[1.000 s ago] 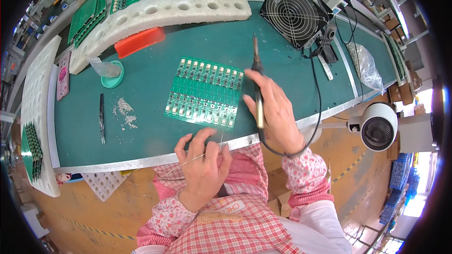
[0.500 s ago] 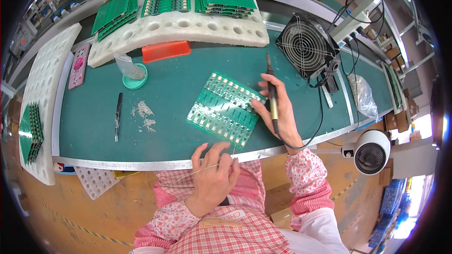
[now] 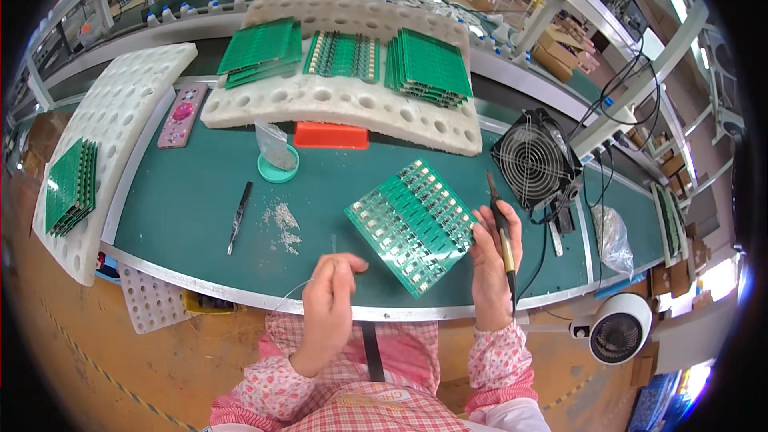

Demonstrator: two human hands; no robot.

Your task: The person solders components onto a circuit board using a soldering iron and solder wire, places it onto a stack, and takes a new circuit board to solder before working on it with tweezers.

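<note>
A green circuit board [image 3: 412, 228] with rows of small white parts is tilted above the green mat. My right hand [image 3: 492, 272] is closed, its fingers and thumb on the board's right edge. That same hand keeps a soldering iron [image 3: 506, 244] between its fingers, tip pointing up and away. To the left of the board, clear of it, is my left hand [image 3: 328, 304] with fingers curled round a thin solder wire [image 3: 294, 294], whose far end trails left. Tweezers [image 3: 239, 218] and a scatter of tiny pale parts [image 3: 283, 229] lie on the mat farther left.
Behind, stacks of green boards [image 3: 430, 64] stand on a white foam rack [image 3: 324, 104]. A red tray [image 3: 330, 135], a teal lid with a clear bag [image 3: 278, 172] and a pink phone [image 3: 183, 116] are in front. A black fan [image 3: 532, 162] stands right, a white fan [image 3: 620, 328] below the edge.
The board, flat on the mat before, is now raised and held at its right edge by my right hand. My left hand has moved away leftward. The view has tilted up.
</note>
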